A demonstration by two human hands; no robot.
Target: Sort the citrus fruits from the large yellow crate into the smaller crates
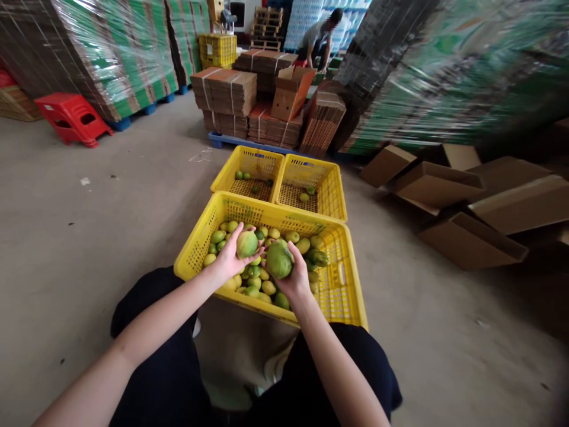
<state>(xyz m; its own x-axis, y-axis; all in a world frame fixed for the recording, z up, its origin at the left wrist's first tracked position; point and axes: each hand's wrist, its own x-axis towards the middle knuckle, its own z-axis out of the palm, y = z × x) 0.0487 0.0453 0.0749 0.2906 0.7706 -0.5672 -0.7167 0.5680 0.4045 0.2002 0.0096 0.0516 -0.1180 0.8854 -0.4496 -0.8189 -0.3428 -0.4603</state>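
Over the large yellow crate (342, 302) I hold a fruit in each hand. My left hand (230, 256) is palm up, its fingers curled under a yellow-green lemon (246, 244). Close beside it, my right hand (297, 276) grips a larger, darker green lemon (279, 260) with a bumpy skin. Below both hands many yellow and green lemons (254, 283) lie loose in the crate, some hidden by my hands. A dark green, knobbly fruit (317, 257) lies at the right of the pile.
Behind stand two smaller yellow crates, the left (222, 178) and the right (335, 190), with a few green fruits inside. Bundled flat cartons (226, 92) sit on a blue pallet (217, 139). Open cardboard boxes (438, 184) lie right, a red stool (73, 115) left. A person (317, 41) bends at the back.
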